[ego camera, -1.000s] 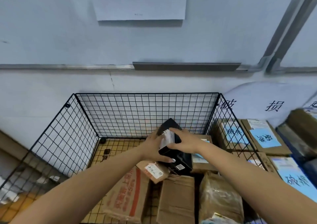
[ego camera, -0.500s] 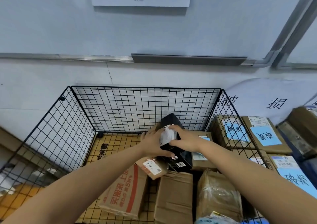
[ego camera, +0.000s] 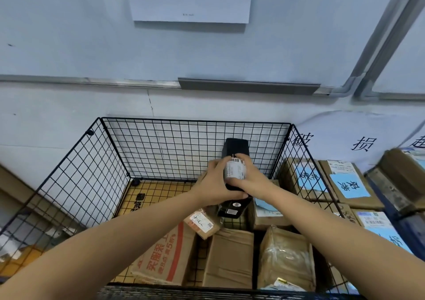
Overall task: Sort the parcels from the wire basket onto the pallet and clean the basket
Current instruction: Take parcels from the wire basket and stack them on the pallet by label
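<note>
Observed: both hands on one black parcel (ego camera: 235, 148), long and narrow, held nearly on end over the heap toward the back right corner of the wire basket (ego camera: 172, 150). The left hand (ego camera: 213, 184) wrapped its left side, thumb across the front low down. The right hand (ego camera: 250, 180) wrapped the right side, its fingers (ego camera: 244, 161) curled over the top of a white shipping label (ego camera: 232, 169). Neither hand was spread; both were closed round the parcel. The parcel's lower end hung just above a small brown parcel (ego camera: 202, 222); whether they touched could not be told. Also in the basket, along its front edge: a carton with red print (ego camera: 165, 258), a plain brown box (ego camera: 230, 258) and a film-wrapped parcel (ego camera: 285, 256). Labelled boxes (ego camera: 340, 182) stood just outside the right wall; whether they sat on the pallet could not be seen. Judgement: the sorting step was in hand, with several parcels yet to go and the cleaning not yet begun. The next move would probably call for raising the parcel clear of the basket's rim, keeping both hands on it since it looked liable to tip on end, then setting it down outside.
</note>
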